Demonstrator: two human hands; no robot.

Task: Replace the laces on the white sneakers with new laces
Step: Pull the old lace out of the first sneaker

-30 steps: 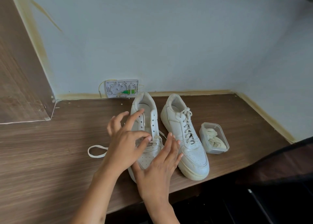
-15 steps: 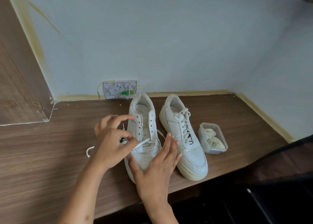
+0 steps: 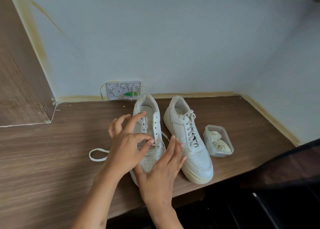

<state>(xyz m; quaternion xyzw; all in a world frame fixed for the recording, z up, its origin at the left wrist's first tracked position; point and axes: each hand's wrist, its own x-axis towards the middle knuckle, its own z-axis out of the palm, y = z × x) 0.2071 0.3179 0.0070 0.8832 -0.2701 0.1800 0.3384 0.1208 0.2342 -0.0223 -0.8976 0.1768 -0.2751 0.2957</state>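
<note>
Left hand (image 3: 128, 147) is back over the left sneaker (image 3: 149, 137) mid-frame, thumb and finger pinching the old lace (image 3: 156, 145) at the lower eyelets; half a second ago it was pulled out to the left. Unlacing continues, upper eyelets empty. Right hand (image 3: 162, 173) is spread, steadying the toe. Right sneaker (image 3: 188, 138) still laced; new laces (image 3: 219, 142) wait in the tub (image 3: 207, 133) at right.

Pale blue-grey walls (image 3: 173, 38), wood-grain desk (image 3: 43, 159), wall junction box (image 3: 123, 90)

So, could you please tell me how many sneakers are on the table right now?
2. The left sneaker lies under both hands, mostly unlaced; the right sneaker, fully laced, stands beside the plastic container. None seems hidden.
</note>
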